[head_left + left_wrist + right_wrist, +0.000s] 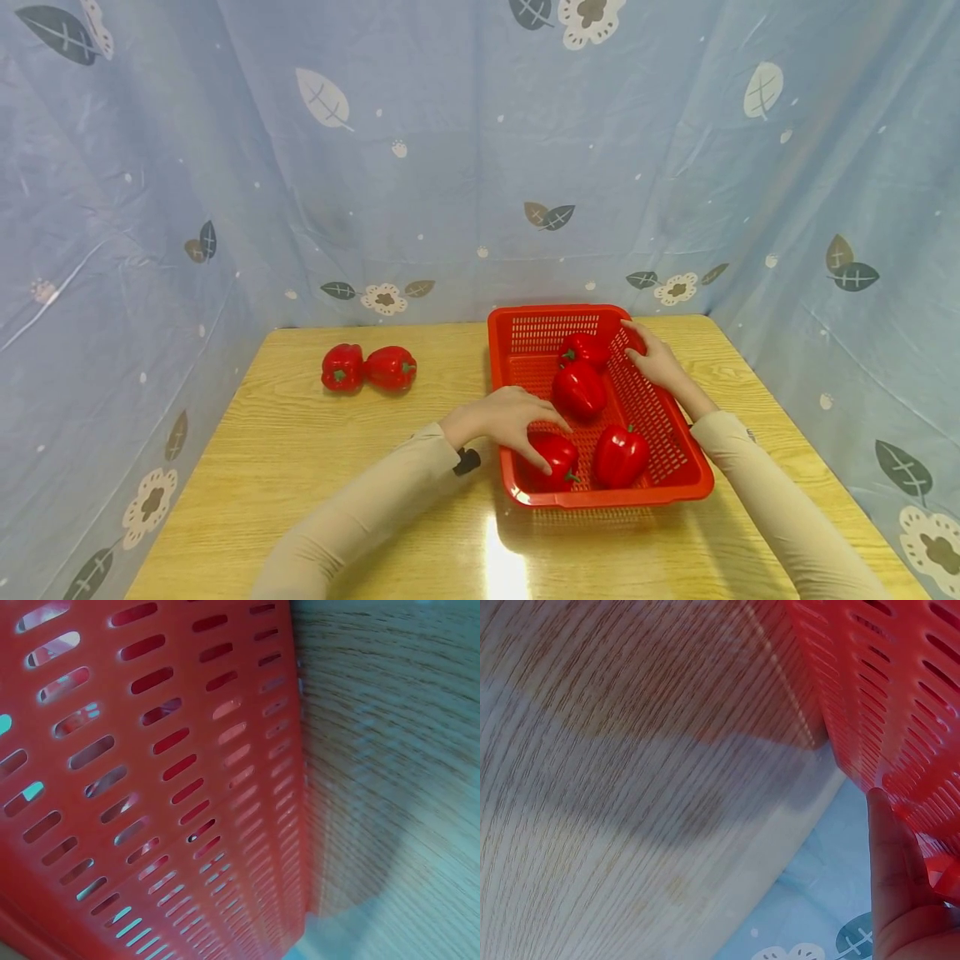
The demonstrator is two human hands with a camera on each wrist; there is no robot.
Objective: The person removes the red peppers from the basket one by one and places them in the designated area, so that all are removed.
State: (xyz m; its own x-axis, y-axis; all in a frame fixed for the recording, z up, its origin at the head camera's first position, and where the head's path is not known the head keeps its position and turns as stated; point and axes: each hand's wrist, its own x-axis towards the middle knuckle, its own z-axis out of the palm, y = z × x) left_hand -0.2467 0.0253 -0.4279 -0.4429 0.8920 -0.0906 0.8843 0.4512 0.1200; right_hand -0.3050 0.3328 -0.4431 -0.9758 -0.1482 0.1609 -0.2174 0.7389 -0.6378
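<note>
A red perforated plastic basket [600,498] stands on the table with several red bell peppers inside. My left hand [510,417] reaches over its left rim, thumb and fingers curved round a bell pepper [558,457] in the near left corner. On the right rim, my right hand [654,360] holds the basket with the thumb inside and the fingers outside; the right wrist view shows those fingers [891,855] along the outer wall. Another bell pepper [621,457] lies at the near right, and two more, one bell pepper [580,390] before the other [587,350], lie farther back.
Two red bell peppers, one [342,367] at left and one [391,368] beside it, lie on the wooden table [300,467] left of the basket. A patterned blue curtain [420,167] surrounds the table's back and sides.
</note>
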